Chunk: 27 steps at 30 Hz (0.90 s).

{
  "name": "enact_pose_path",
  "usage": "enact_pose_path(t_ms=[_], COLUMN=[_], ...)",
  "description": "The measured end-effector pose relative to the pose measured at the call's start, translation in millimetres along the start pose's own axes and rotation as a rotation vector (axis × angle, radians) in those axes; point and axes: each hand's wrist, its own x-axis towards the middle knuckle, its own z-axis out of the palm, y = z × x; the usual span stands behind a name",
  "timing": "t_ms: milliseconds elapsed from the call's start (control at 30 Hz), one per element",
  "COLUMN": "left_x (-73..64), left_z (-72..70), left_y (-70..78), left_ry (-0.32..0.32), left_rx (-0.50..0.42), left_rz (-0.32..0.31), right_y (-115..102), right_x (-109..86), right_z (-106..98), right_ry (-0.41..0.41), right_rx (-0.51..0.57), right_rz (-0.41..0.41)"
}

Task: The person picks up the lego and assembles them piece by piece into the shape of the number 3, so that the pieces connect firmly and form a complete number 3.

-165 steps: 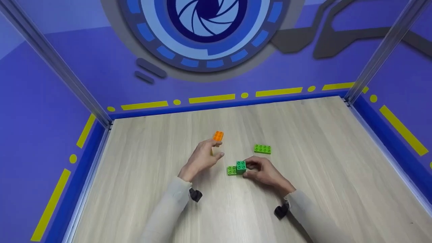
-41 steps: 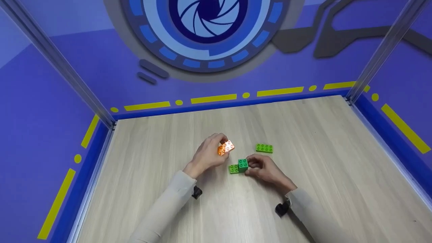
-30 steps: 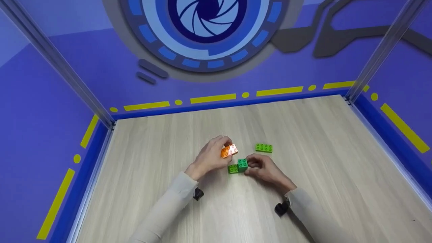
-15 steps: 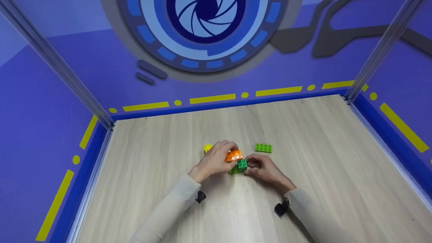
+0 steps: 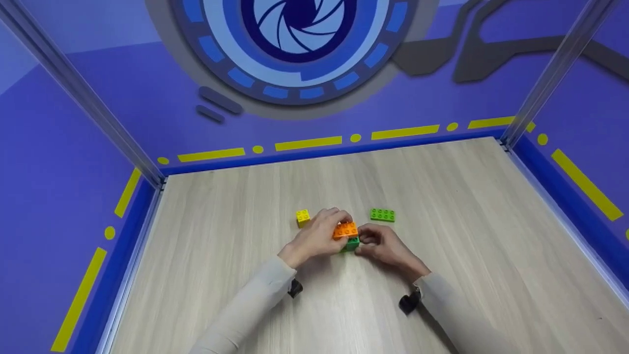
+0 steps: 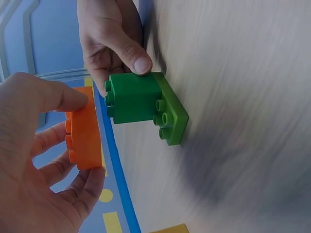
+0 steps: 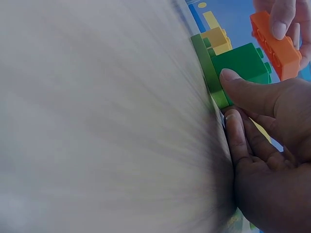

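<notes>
My left hand (image 5: 317, 235) pinches an orange toy building brick (image 6: 88, 133) by its ends, thumb on one side and fingers on the other. A dark green square brick (image 6: 133, 98) sits on one half of a flat light green brick (image 6: 176, 114), whose other studs are bare. In the left wrist view a gap shows between the orange brick and the dark green studs; from the head view, orange overlaps green. My right hand (image 5: 388, 248) holds the green stack from the right, its thumb on the dark green brick and its fingers at the far side, low by the table.
A yellow brick (image 5: 302, 218) stands on the wooden table (image 5: 236, 221), just left of my left hand. Behind my right hand lies another flat light green brick (image 5: 382, 215). Blue-purple panels (image 5: 275, 123) wall the table at the back and both sides.
My left hand picked up the orange brick from farther back and carried it right and nearer, over the dark green brick. The yellow brick came into view behind it. My right hand stayed at the stack.
</notes>
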Motion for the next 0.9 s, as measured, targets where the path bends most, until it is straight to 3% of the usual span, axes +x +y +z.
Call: enact_pose_path(t_ms=[900], left_x=[-2.9], left_z=[8.6], left_y=[-0.4], left_ry=[-0.043], left_rx=[0.034], left_rz=[0.004], right_y=[1.4], right_x=[2.2], right_z=[-0.7], right_ry=[-0.007], right_rx=[0.011], right_rz=[-0.017])
